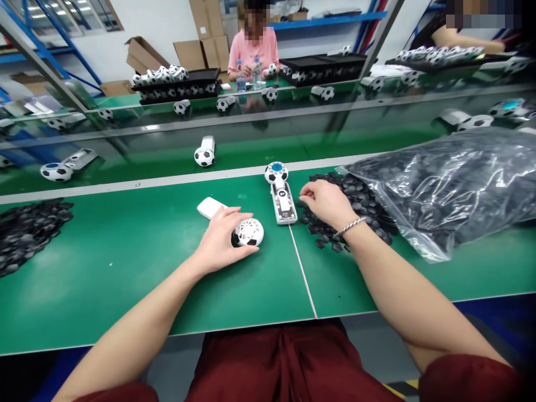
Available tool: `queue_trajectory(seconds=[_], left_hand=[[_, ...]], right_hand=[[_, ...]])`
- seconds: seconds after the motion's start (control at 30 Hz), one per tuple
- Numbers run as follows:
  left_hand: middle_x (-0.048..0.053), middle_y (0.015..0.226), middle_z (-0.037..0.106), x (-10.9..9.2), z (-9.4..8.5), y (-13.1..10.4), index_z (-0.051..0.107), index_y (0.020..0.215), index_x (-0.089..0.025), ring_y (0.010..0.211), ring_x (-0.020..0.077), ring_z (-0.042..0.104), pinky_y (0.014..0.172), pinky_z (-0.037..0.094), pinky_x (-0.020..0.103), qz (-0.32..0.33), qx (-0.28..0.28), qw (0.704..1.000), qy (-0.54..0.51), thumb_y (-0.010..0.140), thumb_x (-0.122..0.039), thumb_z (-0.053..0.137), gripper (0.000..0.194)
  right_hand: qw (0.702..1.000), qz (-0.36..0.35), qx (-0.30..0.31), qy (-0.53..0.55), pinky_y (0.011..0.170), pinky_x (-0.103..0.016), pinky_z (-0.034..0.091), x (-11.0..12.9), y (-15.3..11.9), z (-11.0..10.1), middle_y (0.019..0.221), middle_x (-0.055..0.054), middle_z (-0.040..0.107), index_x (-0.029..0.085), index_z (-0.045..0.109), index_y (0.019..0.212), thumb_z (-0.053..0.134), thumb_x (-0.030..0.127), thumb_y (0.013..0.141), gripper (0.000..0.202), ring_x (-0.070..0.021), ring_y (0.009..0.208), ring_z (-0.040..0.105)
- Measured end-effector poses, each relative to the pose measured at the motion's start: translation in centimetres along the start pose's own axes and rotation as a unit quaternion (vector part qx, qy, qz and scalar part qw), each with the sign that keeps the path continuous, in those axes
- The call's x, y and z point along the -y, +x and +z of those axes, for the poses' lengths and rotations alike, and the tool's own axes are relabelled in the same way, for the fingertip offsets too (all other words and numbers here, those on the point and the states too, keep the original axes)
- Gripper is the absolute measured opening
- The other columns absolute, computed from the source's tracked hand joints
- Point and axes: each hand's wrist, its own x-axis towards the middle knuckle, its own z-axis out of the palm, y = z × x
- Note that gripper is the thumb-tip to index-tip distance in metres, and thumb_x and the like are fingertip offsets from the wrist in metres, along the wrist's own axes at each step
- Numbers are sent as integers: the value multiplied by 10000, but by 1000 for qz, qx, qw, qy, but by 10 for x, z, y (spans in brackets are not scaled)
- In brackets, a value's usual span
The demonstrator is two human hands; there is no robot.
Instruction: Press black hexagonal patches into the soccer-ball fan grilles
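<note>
My left hand [220, 240] is wrapped round the ball end of a white soccer-ball device [250, 231], which lies on the green table; its white handle sticks out at the upper left, beyond my fingers. Black patches show on part of the ball. Over a pile of small black pieces [368, 206] hovers my right hand [326, 202], thumb and fingers pinched together; whatever is between the fingertips is too small to tell. Between my hands, a second device [285, 204] lies with its circuit board exposed and its ball end pointing away from me.
A clear plastic bag [473, 184] of black pieces fills the right side. More black pieces [29, 234] lie at the far left. Beyond the table's pale rail [167, 181], soccer-ball devices [204, 155] rest on a green surface. A person [255, 53] sits opposite, near black trays [178, 89].
</note>
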Motion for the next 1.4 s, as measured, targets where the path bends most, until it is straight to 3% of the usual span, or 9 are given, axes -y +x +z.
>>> queue_trajectory(seconds=[0.13, 0.27, 0.37, 0.5, 0.63, 0.73, 0.93, 1.27, 1.4], left_hand=[[102, 1346, 456, -2, -1, -3, 448, 1264, -217, 1359, 325, 187, 1092, 71, 599, 8, 50, 998, -24, 698, -345, 660, 618], [102, 1365, 426, -9, 10, -5, 421, 1260, -213, 1381, 337, 57, 1070, 188, 604, -36, 22, 996, -74, 708, -379, 659, 624], [111, 1288, 487, -10, 16, -6, 457, 1190, -190, 1381, 323, 74, 1084, 226, 554, -27, -9, 996, -86, 708, -359, 658, 549], [93, 1283, 486, -6, 10, -6, 481, 1146, -190, 1376, 291, 151, 1102, 240, 493, 14, 25, 995, -97, 672, -205, 622, 495], [77, 1290, 482, 0, 0, -5, 473, 1146, -190, 1382, 252, 146, 1115, 232, 447, 52, 64, 988, -127, 642, -147, 606, 523], [60, 1284, 484, 5, -4, -3, 473, 1148, -202, 1384, 234, 142, 1126, 211, 427, 84, 88, 982, -143, 630, -124, 603, 540], [68, 1365, 409, 9, -3, -3, 411, 1258, -213, 1386, 261, 124, 1128, 188, 467, 105, 96, 980, -136, 617, -127, 597, 672], [95, 1390, 363, 9, 0, -1, 477, 1157, -213, 1375, 282, 159, 1106, 200, 517, 52, 26, 993, -99, 595, -116, 590, 581], [106, 1373, 390, 8, 0, -1, 502, 1122, -199, 1371, 286, 173, 1102, 219, 503, 50, 18, 991, -119, 607, -150, 644, 537]], right_hand=[[995, -39, 50, -73, 596, -273, 436, -5, 1, 7, 802, -58, 673, 203, 698, 820, 581, 282, 776, 147, -178, 715, 605], [990, -73, 52, -106, 591, -283, 437, 5, -2, 15, 834, -96, 676, 193, 704, 794, 532, 227, 797, 175, -210, 779, 610], [988, -76, 39, -125, 596, -293, 443, 8, -2, 17, 789, -130, 669, 148, 688, 765, 478, 153, 805, 213, -222, 759, 617], [990, -72, 18, -120, 676, -338, 467, 3, -1, 11, 816, -168, 669, 102, 669, 822, 417, 91, 816, 252, -247, 797, 624], [993, -78, -38, 85, 735, -329, 491, 14, -7, -1, 845, -82, 673, 145, 628, 919, 532, 195, 804, 157, -197, 778, 619], [957, -160, 8, 243, 717, -316, 500, 34, -20, -6, 835, -38, 661, 190, 627, 886, 574, 264, 795, 129, -171, 748, 607], [911, -312, 102, 249, 741, -303, 480, 56, -41, 2, 890, -49, 619, 231, 624, 1020, 436, 219, 887, 230, -158, 820, 584], [919, -288, 68, 261, 731, -300, 471, 65, -51, 8, 881, -49, 613, 211, 619, 861, 523, 227, 842, 99, -158, 800, 573], [907, -244, 115, 323, 655, -267, 462, 69, -55, 16, 772, -15, 621, 196, 589, 830, 548, 242, 827, 62, -132, 692, 563]])
